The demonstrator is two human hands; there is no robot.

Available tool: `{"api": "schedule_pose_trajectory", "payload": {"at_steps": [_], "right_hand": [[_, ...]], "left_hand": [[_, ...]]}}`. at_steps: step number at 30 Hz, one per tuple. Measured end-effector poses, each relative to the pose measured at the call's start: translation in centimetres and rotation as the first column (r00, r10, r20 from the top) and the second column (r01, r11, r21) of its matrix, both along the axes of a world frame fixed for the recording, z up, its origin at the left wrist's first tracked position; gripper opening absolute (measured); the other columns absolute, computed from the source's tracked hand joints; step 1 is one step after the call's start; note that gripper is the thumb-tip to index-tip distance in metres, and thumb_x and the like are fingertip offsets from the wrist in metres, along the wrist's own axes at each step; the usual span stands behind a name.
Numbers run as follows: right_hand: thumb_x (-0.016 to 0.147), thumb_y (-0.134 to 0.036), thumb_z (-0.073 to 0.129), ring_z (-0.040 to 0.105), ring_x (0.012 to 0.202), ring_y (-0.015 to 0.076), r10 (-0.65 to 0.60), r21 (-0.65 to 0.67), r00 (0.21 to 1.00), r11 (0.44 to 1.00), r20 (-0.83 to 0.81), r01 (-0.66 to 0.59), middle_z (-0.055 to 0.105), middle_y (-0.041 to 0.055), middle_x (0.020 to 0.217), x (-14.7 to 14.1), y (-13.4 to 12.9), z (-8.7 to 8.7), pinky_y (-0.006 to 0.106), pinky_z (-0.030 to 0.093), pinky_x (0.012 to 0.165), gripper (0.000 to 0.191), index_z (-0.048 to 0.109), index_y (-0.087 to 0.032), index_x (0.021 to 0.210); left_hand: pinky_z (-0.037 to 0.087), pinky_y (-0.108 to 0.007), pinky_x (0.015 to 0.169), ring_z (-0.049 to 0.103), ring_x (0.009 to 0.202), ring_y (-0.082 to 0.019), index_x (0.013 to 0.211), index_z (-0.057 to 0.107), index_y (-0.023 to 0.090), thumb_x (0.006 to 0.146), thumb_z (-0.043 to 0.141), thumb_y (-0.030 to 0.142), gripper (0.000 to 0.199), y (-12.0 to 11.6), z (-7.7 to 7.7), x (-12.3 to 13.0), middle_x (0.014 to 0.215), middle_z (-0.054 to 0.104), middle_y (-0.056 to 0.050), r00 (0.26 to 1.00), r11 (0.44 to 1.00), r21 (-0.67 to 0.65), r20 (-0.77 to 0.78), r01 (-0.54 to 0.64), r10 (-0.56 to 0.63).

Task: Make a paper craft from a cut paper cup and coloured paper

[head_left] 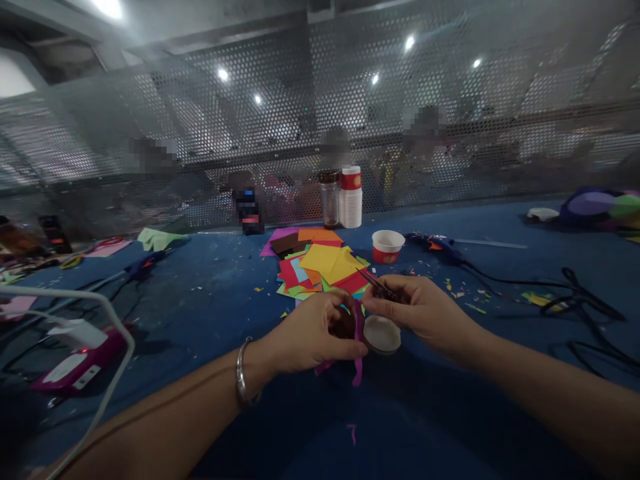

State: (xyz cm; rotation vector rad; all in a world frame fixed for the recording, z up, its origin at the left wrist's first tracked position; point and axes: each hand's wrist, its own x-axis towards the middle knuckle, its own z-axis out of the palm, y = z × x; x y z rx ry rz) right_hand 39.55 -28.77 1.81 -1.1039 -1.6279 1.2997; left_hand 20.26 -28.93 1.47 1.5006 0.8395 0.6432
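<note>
My left hand [320, 333] is closed, thumb and fingers pinching a strip of purple felt or paper [358, 373] that hangs down below the thumb. Something dark brown [344, 324] shows inside the curl of its fingers; I cannot make out what it is. Just to the right, my right hand [410, 303] is wrapped around a pair of small scissors [374, 281], their thin blades pointing up and left. Below the right fingers lies a small white round dish or lid [383, 335]. A little purple scrap [352, 433] lies nearer to me on the blue table.
Beyond my hands lies a pile of coloured sheets [320, 261]. A red-and-white paper cup [387, 247], a stack of cups [351, 200] and a glass bottle [329, 203] stand behind. Glue guns [435, 245] with cords lie right and left; a purple power strip [80, 363] sits left.
</note>
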Motion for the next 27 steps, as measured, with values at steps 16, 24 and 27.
{"api": "schedule_pose_trajectory", "payload": {"at_steps": [16, 24, 27], "right_hand": [[0.067, -0.047, 0.081, 0.045, 0.056, 0.0091, -0.032, -0.122, 0.996, 0.992, -0.085, 0.021, 0.054, -0.0040, 0.068, -0.1, -0.3, 0.0, 0.024, 0.034, 0.050, 0.039, 0.060, -0.017, 0.080], [0.082, -0.062, 0.061, 0.029, 0.050, 0.0076, -0.034, 0.096, 0.999, 0.995, 0.023, 0.031, 0.039, -0.0070, 0.060, -0.2, -0.4, 0.1, 0.023, 0.025, 0.045, 0.044, 0.057, -0.018, 0.077], [0.087, -0.065, 0.050, 0.029, 0.050, 0.0090, -0.034, 0.189, 0.995, 0.982, 0.096, 0.015, 0.037, -0.0062, 0.058, -0.3, -0.4, 0.0, 0.023, 0.024, 0.045, 0.048, 0.057, -0.019, 0.075]], "left_hand": [[0.051, -0.025, 0.063, 0.067, 0.061, -0.014, 0.076, 0.064, 0.018, 0.070, 0.082, 0.033, 0.024, 0.1, -0.1, 0.0, 0.063, 0.071, -0.002, 0.984, 0.991, -0.114, 0.158, -0.071, 0.088], [0.045, -0.018, 0.056, 0.067, 0.063, -0.011, 0.080, 0.061, 0.017, 0.068, 0.084, 0.031, 0.029, -0.1, -0.1, 0.6, 0.065, 0.071, 0.000, 0.910, 0.943, -0.139, 0.254, -0.302, 0.329], [0.046, -0.017, 0.056, 0.064, 0.061, -0.009, 0.074, 0.061, 0.015, 0.063, 0.087, 0.029, 0.032, -0.4, -0.1, 1.0, 0.065, 0.069, 0.001, 0.876, 0.930, -0.175, 0.315, -0.325, 0.365]]}}
